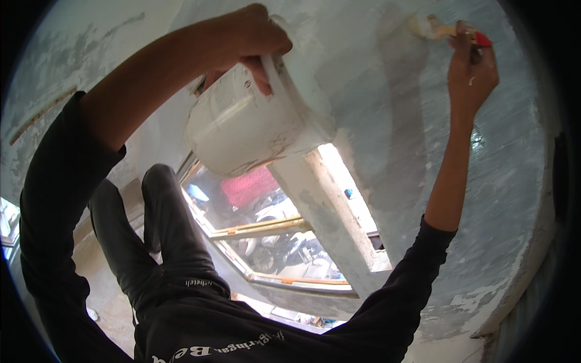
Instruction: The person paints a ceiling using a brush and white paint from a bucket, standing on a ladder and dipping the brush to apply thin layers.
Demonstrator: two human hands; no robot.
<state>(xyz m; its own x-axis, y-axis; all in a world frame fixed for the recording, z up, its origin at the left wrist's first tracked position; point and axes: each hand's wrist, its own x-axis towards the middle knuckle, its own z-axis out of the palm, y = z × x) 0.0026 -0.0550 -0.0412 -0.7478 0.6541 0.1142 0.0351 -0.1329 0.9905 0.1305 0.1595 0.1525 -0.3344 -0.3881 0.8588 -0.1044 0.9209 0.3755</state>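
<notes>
The paintbrush (451, 30) is high in the upper right of the view, and its pale bristles touch the grey-white wall (514, 181). It has a light wooden handle with a red end. The right hand (472, 69) holds this handle, the fingers closed tightly around it, and the arm is stretched up with a black sleeve (399, 284) pushed back to the elbow.

To the left, well apart from the brush, the left hand (257, 39) grips the rim of a white paint bucket (254, 121); the fingers are clamped over the edge, with the thumb inside. The bucket is tilted and smeared with white paint.

Just below the bucket a white window frame (327, 218) runs down the picture, with wooden bars (260, 227) crossing the opening. Through the window a red object (248, 184) and parked motorcycles (278, 242) are visible outside. The wall on the left shows patches of old paint.
</notes>
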